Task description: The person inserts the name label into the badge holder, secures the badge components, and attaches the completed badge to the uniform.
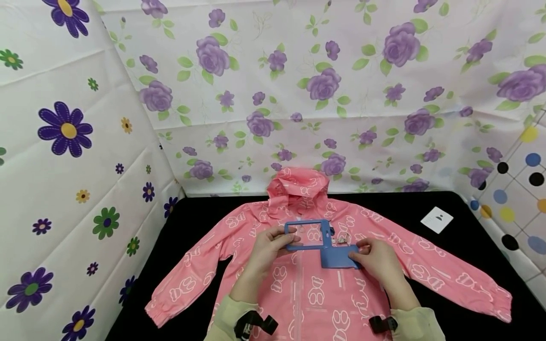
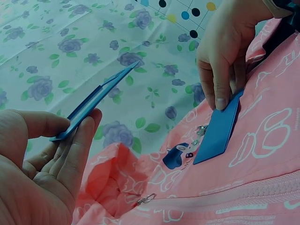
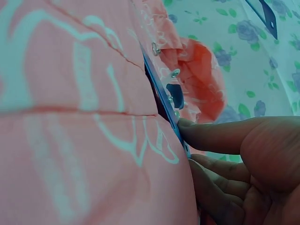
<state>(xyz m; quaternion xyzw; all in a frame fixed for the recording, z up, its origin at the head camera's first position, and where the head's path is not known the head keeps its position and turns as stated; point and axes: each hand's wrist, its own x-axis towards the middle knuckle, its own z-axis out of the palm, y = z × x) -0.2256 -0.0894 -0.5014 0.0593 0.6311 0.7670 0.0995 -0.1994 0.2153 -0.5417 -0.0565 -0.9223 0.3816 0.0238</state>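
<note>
My left hand (image 1: pixel 268 244) pinches a blue rectangular frame (image 1: pixel 307 247) by its left side, thumb on top. The frame has a wide open window and a small slot at its right end; in the left wrist view it appears edge-on, raised above the jacket. A flat blue panel (image 1: pixel 337 259) is pinched at its right end by my right hand (image 1: pixel 377 258). It lies close over the jacket, and in the head view the frame overlaps its upper left. Beyond the panel, a small dark-blue piece with metal clip parts (image 2: pixel 177 157) lies on the pink jacket (image 1: pixel 315 289).
The hooded jacket is spread front up, sleeves out, over a black table (image 1: pixel 200 213). A white card (image 1: pixel 437 219) with a small dark figure lies on the table to the right. Flower-patterned sheets (image 1: pixel 256 94) hang behind and at the left; a dotted one (image 1: pixel 529 189) is at right.
</note>
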